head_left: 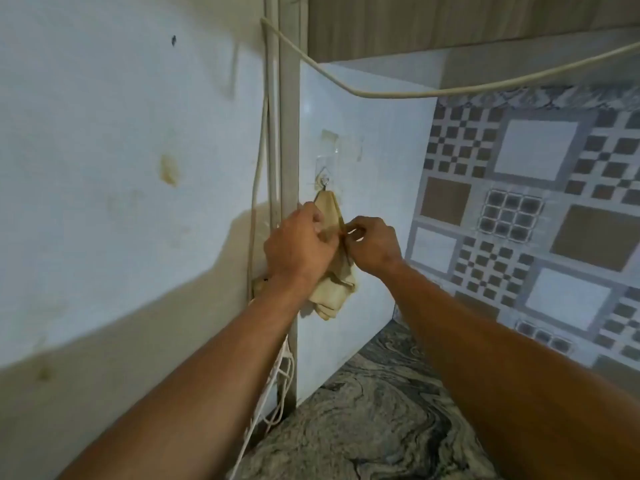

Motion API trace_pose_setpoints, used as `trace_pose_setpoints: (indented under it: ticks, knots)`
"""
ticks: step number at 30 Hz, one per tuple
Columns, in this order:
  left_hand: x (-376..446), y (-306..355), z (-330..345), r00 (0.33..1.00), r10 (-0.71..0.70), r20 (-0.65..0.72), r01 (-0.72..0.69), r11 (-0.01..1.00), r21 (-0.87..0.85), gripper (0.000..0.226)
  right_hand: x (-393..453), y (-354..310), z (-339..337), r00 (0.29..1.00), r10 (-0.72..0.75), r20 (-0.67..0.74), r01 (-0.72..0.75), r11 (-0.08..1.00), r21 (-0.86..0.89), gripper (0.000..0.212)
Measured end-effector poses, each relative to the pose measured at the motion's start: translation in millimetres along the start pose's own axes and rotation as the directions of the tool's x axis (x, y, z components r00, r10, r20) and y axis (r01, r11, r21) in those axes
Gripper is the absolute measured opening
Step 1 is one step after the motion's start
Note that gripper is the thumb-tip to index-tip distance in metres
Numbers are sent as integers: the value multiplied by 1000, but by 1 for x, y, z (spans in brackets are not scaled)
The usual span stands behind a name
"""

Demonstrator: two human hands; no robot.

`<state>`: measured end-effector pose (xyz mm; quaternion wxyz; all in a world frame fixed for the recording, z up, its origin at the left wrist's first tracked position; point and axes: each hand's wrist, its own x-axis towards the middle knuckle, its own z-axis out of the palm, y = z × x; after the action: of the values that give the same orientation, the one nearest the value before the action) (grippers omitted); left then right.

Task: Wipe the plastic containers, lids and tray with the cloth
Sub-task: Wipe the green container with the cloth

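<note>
A person stands facing a pale wall, both bare arms stretched forward. A beige cloth point(333, 275) hangs from a small clear stick-on hook point(324, 181) fixed to a white panel, its top corner looped on the hook and its bunched lower end dangling below the hands. The left hand point(298, 249) has its fingers curled round the cloth's upper part, and the right hand point(370, 244) pinches the edge just beside it, so each grip is closed on the fabric. A cream cable point(381, 91) sags across the wall above. Below lies a marbled grey surface point(363, 410), with a patterned tile wall point(540, 209) to the right. No containers, lids or tray are in sight. This looks like the cloth being handled at its hook, either fetched or hung up; which cannot be told. If fetching, the next move calls for lifting the corner up and off the hook.
</note>
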<state>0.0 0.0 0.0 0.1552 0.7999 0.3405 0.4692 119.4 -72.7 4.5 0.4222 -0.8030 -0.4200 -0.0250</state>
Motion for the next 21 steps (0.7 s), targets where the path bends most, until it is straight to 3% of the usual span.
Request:
trace_pose_setpoints:
  ticks: [3, 6, 11, 15, 18, 20, 21]
  knots:
    - [4, -2, -2, 1000, -11, -5, 11, 1000, 6, 8, 7, -1, 0, 999, 4, -36, -4, 1000, 19, 12]
    - [5, -3, -11, 999, -18, -36, 16, 997, -71, 8, 8, -6, -6, 994, -16, -111, 22, 998, 51, 13]
    - [14, -2, -34, 983, 73, -167, -97, 985, -139, 10, 12, -14, -40, 964, -29, -265, 63, 990, 123, 5]
    - [23, 4, -55, 973, 151, -176, -198, 937, -287, 11, 3, -19, -75, 956, -86, -280, 130, 981, 143, 9]
    - [24, 10, -65, 994, 100, 45, -65, 870, -488, 17, -20, -19, -93, 970, -120, -212, 157, 973, 169, 12]
    - [19, 15, -73, 961, 47, 272, 150, 738, -658, 15, -41, -17, -101, 983, -111, -149, 143, 964, 224, 19]
    - [12, 17, -76, 914, 42, 404, 286, 638, -715, 12, -56, -15, -105, 989, -96, -115, 123, 958, 258, 22]
